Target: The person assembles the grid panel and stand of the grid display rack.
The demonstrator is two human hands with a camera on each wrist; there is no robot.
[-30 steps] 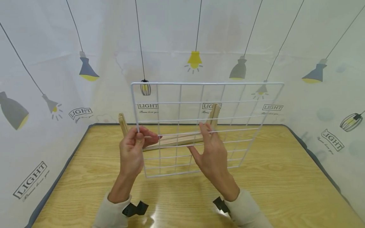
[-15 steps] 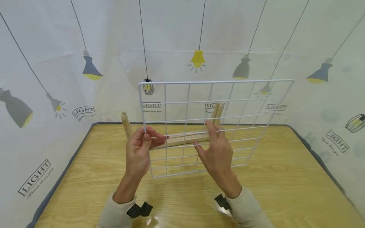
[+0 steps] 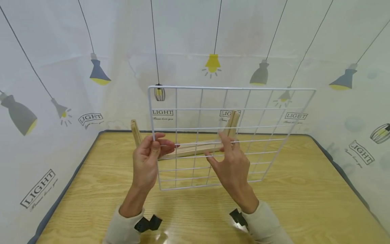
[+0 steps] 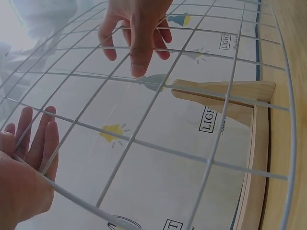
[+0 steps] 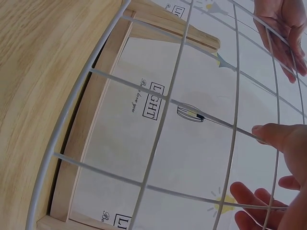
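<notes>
A white wire grid panel [image 3: 198, 109] stands tilted above the table between both hands. My left hand [image 3: 145, 162] grips its left edge wire, with the thumb in front and the fingers behind. The right hand [image 3: 234, 162] holds the panel's inner wires near the middle, its fingers reaching through the openings. Behind the panel lies a light wooden stand [image 3: 195, 150]: a long base with a grooved upright at each end. Part of the stand is hidden by the hands. In the left wrist view, a grooved wooden upright [image 4: 225, 93] shows through the wires.
The wood-grain table [image 3: 304, 183] spreads around the stand, with a dark border along its back and sides. A white sheet printed with lamps [image 3: 186, 44] rises behind and at both sides. A dark device sits at each wrist.
The panel and both hands have moved slightly right in the head view, along with the background. The panel's top right corner rose and then dipped a little. Both hands keep their hold.
</notes>
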